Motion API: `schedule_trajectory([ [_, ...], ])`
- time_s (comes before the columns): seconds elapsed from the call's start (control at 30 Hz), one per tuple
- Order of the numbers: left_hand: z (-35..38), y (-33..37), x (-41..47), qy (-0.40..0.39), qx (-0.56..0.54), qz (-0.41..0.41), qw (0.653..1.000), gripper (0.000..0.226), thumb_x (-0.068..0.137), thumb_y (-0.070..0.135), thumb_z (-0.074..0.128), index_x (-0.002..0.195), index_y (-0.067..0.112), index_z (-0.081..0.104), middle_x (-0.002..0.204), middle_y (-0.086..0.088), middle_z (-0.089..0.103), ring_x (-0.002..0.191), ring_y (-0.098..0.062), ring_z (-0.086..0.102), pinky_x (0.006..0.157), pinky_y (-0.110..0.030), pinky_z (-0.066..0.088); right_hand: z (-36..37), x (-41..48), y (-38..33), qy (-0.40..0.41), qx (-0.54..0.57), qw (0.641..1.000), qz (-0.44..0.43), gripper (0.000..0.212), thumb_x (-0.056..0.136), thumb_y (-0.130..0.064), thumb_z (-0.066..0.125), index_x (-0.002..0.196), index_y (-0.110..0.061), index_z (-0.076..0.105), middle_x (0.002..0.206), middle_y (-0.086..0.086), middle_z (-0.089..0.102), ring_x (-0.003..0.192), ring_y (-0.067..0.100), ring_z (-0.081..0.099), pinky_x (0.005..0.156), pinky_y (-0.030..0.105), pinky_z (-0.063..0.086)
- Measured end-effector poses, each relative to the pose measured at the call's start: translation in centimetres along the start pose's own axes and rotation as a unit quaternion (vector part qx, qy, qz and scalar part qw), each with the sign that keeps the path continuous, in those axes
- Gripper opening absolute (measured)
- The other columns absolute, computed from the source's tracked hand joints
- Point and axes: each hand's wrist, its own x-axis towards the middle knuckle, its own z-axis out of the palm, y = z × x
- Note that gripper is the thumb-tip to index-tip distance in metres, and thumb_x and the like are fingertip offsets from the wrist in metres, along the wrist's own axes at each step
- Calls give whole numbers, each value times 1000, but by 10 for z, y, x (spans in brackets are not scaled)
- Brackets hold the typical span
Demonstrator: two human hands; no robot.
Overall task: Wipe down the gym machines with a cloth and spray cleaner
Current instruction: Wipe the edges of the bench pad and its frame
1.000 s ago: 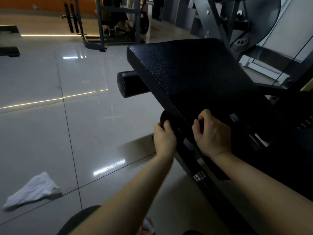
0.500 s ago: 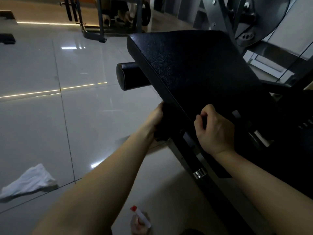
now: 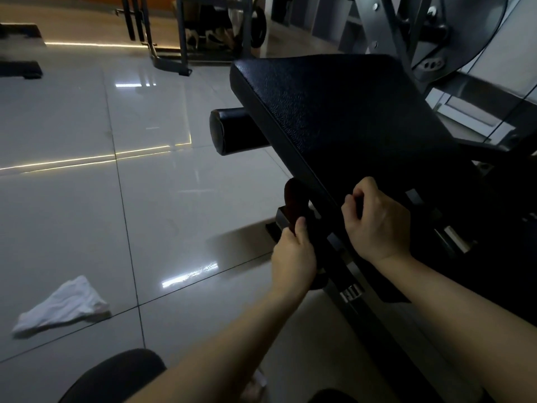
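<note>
The left hand (image 3: 293, 254) gripped a dark knob (image 3: 293, 199) under the pad (image 3: 334, 112). The right hand (image 3: 377, 225) curled over the pad's near edge. Steadying the pad while working the knob seemed wise. The cloth (image 3: 62, 306) lay on the floor (image 3: 72, 199), near left, well apart. The left fingers were hidden, and no sprayer could be made out.

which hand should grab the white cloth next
Left, likely: the white cloth lies on the floor to that side. The left hand grips a dark part below the bench pad; the right hand grips its edge.
</note>
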Motion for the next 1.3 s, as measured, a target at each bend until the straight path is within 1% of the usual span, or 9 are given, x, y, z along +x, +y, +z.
schedule_trajectory([
  [0.1, -22, -12, 13, -7, 74, 55, 996, 55, 103, 59, 41, 79, 13, 61, 79, -7, 66, 80, -29, 66, 65, -37, 45, 0, 1, 1, -5, 11, 1000, 1, 16, 96, -33, 49, 91, -17, 46, 67, -7, 48, 55, 17, 48, 51, 30, 35],
  [0.27, 0, 24, 49, -14, -201, -66, 977, 53, 102, 60, 41, 120, 12, 55, 112, -13, 66, 98, -31, 67, 87, -46, 57, -2, 0, 0, -12, 12, 1000, 7, 18, 95, -35, 47, 92, -17, 46, 70, -6, 49, 57, 19, 51, 51, 33, 40],
  [0.4, 13, 30, 66, 33, -305, -126, 943, 51, 94, 61, 53, 91, 14, 71, 96, -11, 75, 91, -30, 72, 86, -43, 59, 0, 0, 2, -1, 14, 1000, 4, 17, 96, -34, 48, 91, -18, 46, 69, -7, 47, 55, 16, 47, 51, 29, 33],
  [0.5, 15, 11, 67, -18, -334, -108, 936, 52, 89, 61, 61, 109, 14, 72, 102, -12, 77, 93, -31, 75, 90, -49, 60, 0, -1, 0, -2, 9, 1000, 9, 16, 97, -32, 49, 91, -18, 46, 69, -8, 46, 55, 15, 45, 50, 27, 27],
  [0.67, 24, 0, 46, 25, -168, -11, 985, 51, 97, 53, 48, 117, 7, 55, 94, -11, 69, 77, -26, 69, 61, -36, 54, 1, 0, -1, 4, -5, 1000, 6, 17, 97, -33, 49, 91, -17, 47, 69, -9, 47, 56, 13, 46, 50, 27, 32],
  [0.8, 6, -9, 17, -37, -16, -18, 999, 59, 94, 67, 40, 106, 14, 61, 93, -9, 71, 82, -28, 71, 78, -44, 60, 0, 0, 0, 3, 3, 1000, 8, 17, 97, -32, 51, 91, -17, 47, 69, -8, 48, 56, 13, 47, 50, 27, 31],
  [0.9, -14, -11, 16, -112, -110, -65, 985, 49, 98, 57, 52, 105, 12, 70, 96, -12, 76, 84, -25, 74, 79, -36, 58, -1, 0, 2, 5, 7, 1000, 6, 16, 97, -31, 52, 90, -17, 47, 68, -9, 48, 54, 12, 44, 47, 22, 23],
  [1.07, 17, 19, 37, 30, -299, -113, 947, 55, 86, 61, 57, 116, 16, 62, 106, -13, 73, 97, -33, 72, 94, -52, 57, -1, 0, 1, 8, 2, 1000, 13, 16, 96, -31, 51, 90, -17, 47, 70, -8, 46, 57, 14, 41, 49, 27, 19],
  [1.3, 33, 6, 18, 29, -238, -59, 969, 49, 99, 57, 49, 108, 12, 65, 94, -9, 74, 86, -28, 73, 83, -45, 61, 0, -1, 0, 17, -1, 1000, 9, 18, 97, -34, 48, 92, -17, 47, 70, -7, 47, 57, 15, 46, 52, 28, 30],
])
